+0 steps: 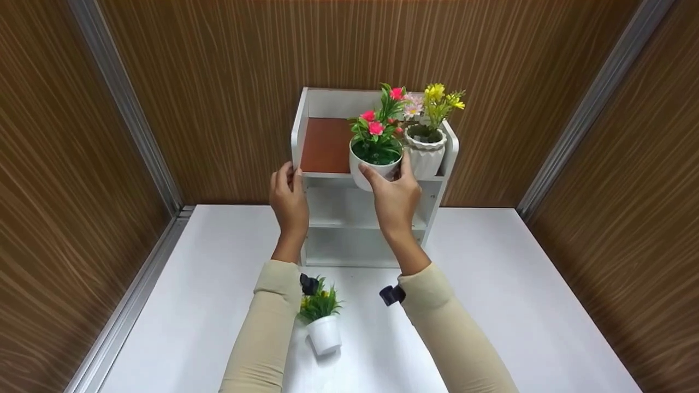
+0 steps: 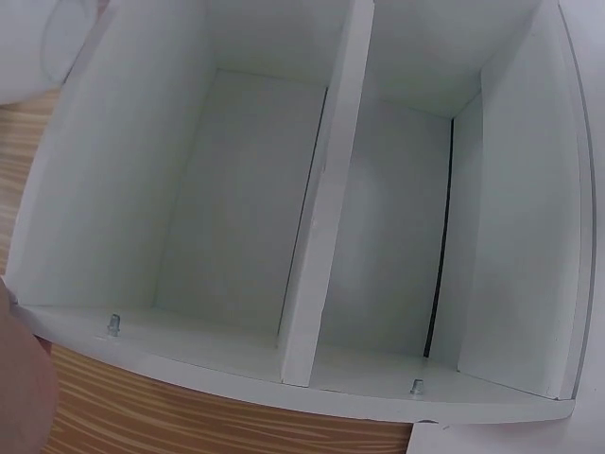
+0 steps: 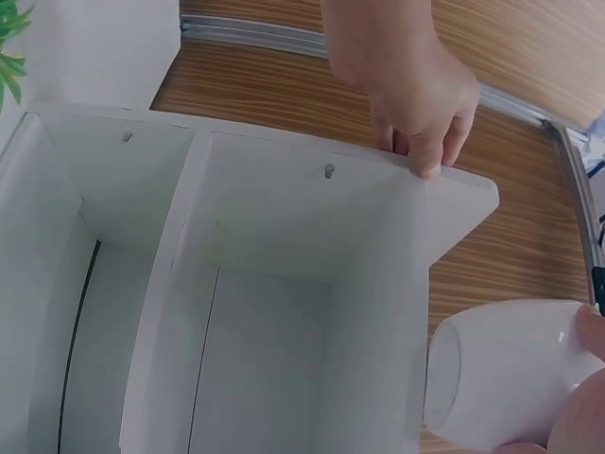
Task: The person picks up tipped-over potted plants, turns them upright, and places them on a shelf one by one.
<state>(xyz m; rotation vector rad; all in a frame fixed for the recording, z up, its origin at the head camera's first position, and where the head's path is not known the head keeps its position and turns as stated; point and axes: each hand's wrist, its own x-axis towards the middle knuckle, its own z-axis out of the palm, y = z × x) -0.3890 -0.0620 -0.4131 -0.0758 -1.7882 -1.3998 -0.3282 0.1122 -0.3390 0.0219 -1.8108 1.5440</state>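
Observation:
My right hand (image 1: pixel 397 203) holds a white pot with pink artificial flowers (image 1: pixel 377 143), thumb on the near side and fingers round its right side. The pot is raised at the front edge of the top of a small white shelf unit (image 1: pixel 360 250). In the right wrist view the pot's smooth white side (image 3: pixel 506 374) shows beside the shelf. My left hand (image 1: pixel 289 201) grips the unit's left side panel near the top; thumb and fingers pinch its edge in the right wrist view. On the top right stands a ribbed white pot with yellow flowers (image 1: pixel 426 153).
A small white pot with green leaves (image 1: pixel 324 333) lies tilted on the white table (image 1: pixel 229 262), near my left sleeve. Pale pink flowers (image 1: pixel 413 106) show behind the raised plant. The unit has a brown top surface (image 1: pixel 325 144) and open compartments (image 2: pixel 246 180). Wood-grain panels (image 1: pixel 218 98) enclose the table.

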